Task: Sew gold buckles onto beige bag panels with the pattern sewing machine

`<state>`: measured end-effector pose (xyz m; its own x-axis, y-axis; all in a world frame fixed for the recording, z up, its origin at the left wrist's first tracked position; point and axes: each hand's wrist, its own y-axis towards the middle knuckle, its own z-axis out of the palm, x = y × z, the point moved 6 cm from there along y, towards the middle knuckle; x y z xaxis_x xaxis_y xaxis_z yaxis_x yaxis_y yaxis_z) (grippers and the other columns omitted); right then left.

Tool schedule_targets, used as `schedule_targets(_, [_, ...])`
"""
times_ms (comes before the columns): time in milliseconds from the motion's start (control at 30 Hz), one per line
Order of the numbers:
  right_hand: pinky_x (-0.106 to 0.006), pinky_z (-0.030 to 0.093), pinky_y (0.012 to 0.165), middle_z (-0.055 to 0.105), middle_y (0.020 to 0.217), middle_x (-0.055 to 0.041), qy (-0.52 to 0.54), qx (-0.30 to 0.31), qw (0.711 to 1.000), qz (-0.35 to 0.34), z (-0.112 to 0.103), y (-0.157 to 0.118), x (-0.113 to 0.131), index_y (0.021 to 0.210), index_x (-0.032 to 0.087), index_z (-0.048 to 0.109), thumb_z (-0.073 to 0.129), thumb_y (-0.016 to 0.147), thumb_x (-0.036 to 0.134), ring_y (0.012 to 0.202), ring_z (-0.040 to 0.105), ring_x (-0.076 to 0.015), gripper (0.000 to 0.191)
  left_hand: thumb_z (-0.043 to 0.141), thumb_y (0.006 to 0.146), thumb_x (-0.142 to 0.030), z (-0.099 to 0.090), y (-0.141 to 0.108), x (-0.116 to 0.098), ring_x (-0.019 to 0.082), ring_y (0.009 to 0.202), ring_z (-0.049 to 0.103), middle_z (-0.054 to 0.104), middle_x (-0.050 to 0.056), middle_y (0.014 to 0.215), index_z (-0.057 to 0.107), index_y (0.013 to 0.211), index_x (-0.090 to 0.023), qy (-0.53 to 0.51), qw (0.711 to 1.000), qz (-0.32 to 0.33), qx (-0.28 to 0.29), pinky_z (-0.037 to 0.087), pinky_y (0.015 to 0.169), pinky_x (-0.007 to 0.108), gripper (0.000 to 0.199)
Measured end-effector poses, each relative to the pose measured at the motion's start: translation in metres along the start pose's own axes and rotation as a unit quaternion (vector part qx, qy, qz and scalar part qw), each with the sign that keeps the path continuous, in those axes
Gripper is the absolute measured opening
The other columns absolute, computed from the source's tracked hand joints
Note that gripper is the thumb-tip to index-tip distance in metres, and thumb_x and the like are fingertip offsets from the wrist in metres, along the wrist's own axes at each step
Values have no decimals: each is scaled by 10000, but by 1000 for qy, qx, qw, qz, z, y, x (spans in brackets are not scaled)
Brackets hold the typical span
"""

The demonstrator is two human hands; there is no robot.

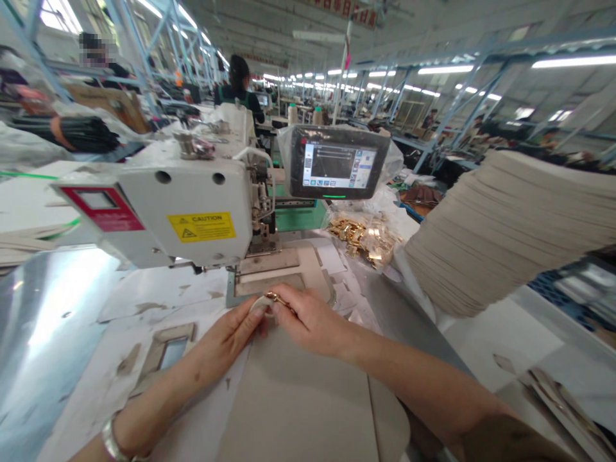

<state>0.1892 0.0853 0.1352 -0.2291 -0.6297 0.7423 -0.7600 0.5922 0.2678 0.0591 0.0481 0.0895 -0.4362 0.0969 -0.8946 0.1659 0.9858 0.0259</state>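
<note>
A small gold fitting [279,299] is being pinched by the right hand [308,322] near the lower centre of the frame, while a pale loop [260,304] touching it is being gripped by the left hand [225,342]. Both hands are being kept closed on these pieces, just in front of a sewing machine [178,208] and its clamp plate [276,273]. Loose gold fittings [360,237] are being kept in a plastic bag at centre right, beside a tall stack of beige panels [505,234]. A touchscreen [334,160] is being mounted above them, and a co-worker [238,83] is being seen at upper centre.
</note>
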Motion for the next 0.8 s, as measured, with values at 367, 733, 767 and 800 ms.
schedule_targets(367, [-264, 432, 726, 640, 835, -28, 16, -14, 1000, 7, -3, 0, 3, 1051, 194, 564, 427, 955, 192, 775, 591, -158, 167, 354, 960, -486, -1, 1, -2, 144, 715, 556, 583, -6, 734, 553, 792, -210, 29, 999, 23, 2, 487, 676, 242, 379])
schedule_targets(733, [-165, 245, 404, 582, 608, 37, 318, 9, 894, 316, 17, 3, -63, 816, 189, 529, 487, 904, 253, 427, 413, -58, 117, 374, 962, -436, -53, -24, -72, 206, 885, 625, 648, 47, 988, 652, 1063, -248, 312, 905, 139, -252, 510, 801, 329, 351])
schedule_targets(767, [-162, 236, 401, 581, 605, 36, 327, 10, 890, 318, 17, 3, -63, 816, 187, 532, 500, 899, 267, 426, 410, -56, 120, 366, 971, -407, -57, -27, -74, 189, 842, 630, 648, 32, 977, 633, 1083, -254, 301, 904, 130, -274, 510, 763, 312, 328])
schedule_targets(800, [-161, 228, 397, 580, 602, 35, 336, 10, 886, 319, 18, 3, -63, 814, 185, 534, 510, 895, 280, 426, 407, -55, 127, 362, 976, -379, -59, -31, -76, 176, 797, 626, 647, 16, 950, 613, 1093, -262, 286, 904, 123, -294, 508, 734, 303, 301])
